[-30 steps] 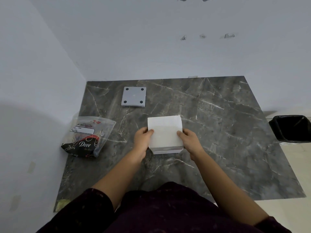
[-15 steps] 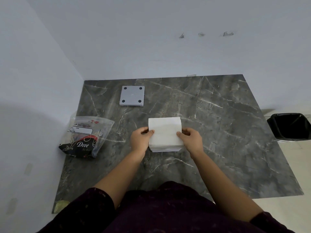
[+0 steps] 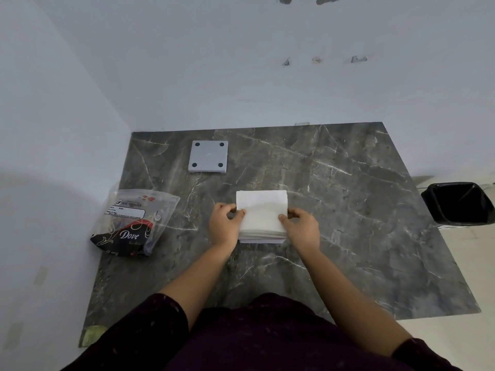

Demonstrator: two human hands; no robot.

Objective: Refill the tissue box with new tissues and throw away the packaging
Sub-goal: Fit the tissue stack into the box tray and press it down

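A square stack of white tissues (image 3: pixel 261 210) sits in the middle of the dark marble table (image 3: pixel 348 223), over a white box whose lower edge (image 3: pixel 261 240) shows beneath it. My left hand (image 3: pixel 225 226) grips the stack's left side and my right hand (image 3: pixel 301 227) grips its right side, thumbs on top. A clear and black plastic tissue package (image 3: pixel 134 223), printed "Dove", lies at the table's left edge. A grey square panel (image 3: pixel 208 156) with black feet at its corners lies flat at the back left.
A black-lined waste bin (image 3: pixel 459 206) stands on the floor beyond the table's right edge. White walls close the back and left sides. A yellowish scrap (image 3: pixel 92 334) lies at the near left corner.
Both hands have stayed on the tissue stack; the fingers have shifted slightly and the stack sits a little lower over the box. The head view has drifted a bit.
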